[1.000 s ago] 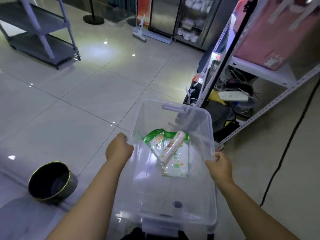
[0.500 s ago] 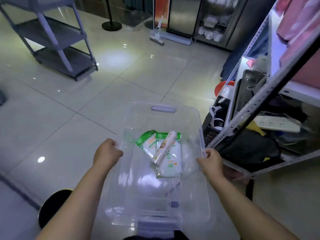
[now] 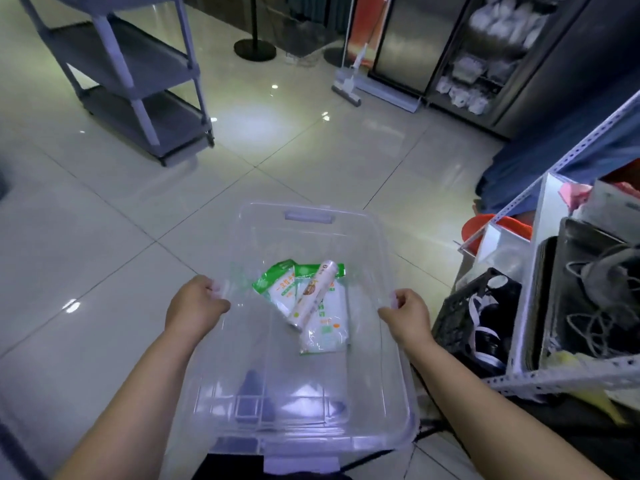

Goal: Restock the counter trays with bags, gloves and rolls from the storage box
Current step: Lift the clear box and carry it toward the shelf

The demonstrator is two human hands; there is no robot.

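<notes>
Two hands carry the box: the left hand is clamped on its left rim, the right hand on the right rim. Between them, packets lie on the floor of the box under a roll. Keep both grips level so nothing slides.

ahead: I see bare tiled floor, wide open past the far end of the storage box
left side: floor is free beside my left hand; grey cart stands well off, up the far left
right side: tight. Metal shelf rack packed with clutter sits near my right hand, black crate just beside it
far end: mop and pole stand base stand on the floor before the dark cabinets
inside the box: open top, only packets and a roll on the bottom
</notes>
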